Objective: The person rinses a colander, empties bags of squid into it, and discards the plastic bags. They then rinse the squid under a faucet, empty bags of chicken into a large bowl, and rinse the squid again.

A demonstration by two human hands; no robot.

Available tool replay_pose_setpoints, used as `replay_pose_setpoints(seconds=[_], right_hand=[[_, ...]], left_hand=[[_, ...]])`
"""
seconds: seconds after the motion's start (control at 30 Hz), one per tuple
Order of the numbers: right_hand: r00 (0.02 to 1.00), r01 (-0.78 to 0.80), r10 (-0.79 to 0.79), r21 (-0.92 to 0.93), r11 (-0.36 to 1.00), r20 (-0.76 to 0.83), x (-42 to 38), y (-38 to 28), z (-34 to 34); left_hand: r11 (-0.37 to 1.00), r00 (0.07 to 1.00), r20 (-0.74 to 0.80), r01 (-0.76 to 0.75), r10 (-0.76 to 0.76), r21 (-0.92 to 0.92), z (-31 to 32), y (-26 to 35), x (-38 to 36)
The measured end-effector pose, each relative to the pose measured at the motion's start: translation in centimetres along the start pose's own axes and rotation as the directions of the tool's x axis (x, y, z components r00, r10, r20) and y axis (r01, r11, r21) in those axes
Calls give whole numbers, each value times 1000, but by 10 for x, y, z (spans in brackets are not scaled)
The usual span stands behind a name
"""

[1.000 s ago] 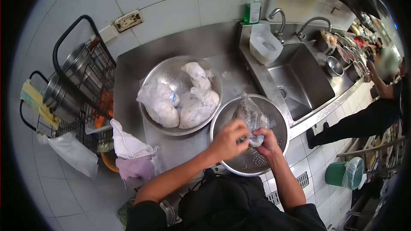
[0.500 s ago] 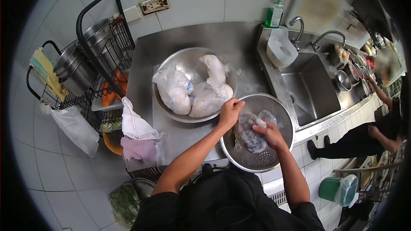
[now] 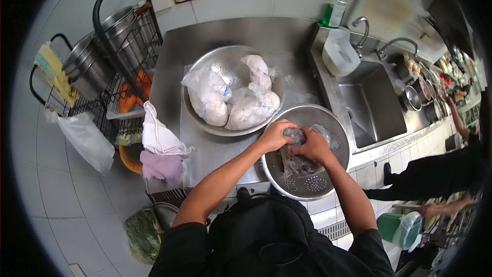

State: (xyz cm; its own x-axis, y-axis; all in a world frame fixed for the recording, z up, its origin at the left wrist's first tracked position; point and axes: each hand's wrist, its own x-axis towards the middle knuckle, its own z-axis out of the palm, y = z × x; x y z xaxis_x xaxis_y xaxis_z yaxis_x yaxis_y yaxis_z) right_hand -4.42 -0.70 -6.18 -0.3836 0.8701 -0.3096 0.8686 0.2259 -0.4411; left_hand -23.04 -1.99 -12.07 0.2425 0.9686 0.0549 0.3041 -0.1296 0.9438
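Note:
My left hand [image 3: 278, 136] and my right hand [image 3: 313, 146] are close together, both gripping a crumpled clear plastic bag [image 3: 301, 166] with greyish contents I cannot make out. They work over a metal colander [image 3: 328, 178] at the counter's front edge. Beside my right hand, inside the colander, another clear bag [image 3: 323, 132] shows in part. Behind and to the left stands a larger metal colander [image 3: 224, 65]. It contains several knotted plastic bags of whitish stuff [image 3: 251, 113], some with blue markings.
A wire rack [image 3: 102, 90] with metal pots [image 3: 88, 72] stands left, cloths [image 3: 161, 133] hanging beside it. On the right are a sink [image 3: 371, 105], a white plastic container [image 3: 340, 54] and a green soap bottle [image 3: 334, 13]. A person in black [image 3: 425, 174] stands near a green bin [image 3: 392, 225].
My left hand has come down onto the bag, and my right hand has moved up beside it. The bag is now squeezed between both. The person at right has shifted.

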Motion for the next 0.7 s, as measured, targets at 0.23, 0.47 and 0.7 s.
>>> replay_pose_setpoints(seconds=[0.23, 0.47, 0.7], right_hand=[[994, 98, -93, 96, 991, -49, 11, 3, 4], [982, 152, -131, 161, 975, -134, 19, 23, 14], [929, 269, -303, -175, 947, -212, -13, -14, 11]], left_hand=[[997, 977, -200, -72, 74, 18, 11, -13, -5], [950, 937, -231, -207, 261, 232, 21, -15, -8], [902, 917, -210, -254, 339, 349, 21, -11, -4]])
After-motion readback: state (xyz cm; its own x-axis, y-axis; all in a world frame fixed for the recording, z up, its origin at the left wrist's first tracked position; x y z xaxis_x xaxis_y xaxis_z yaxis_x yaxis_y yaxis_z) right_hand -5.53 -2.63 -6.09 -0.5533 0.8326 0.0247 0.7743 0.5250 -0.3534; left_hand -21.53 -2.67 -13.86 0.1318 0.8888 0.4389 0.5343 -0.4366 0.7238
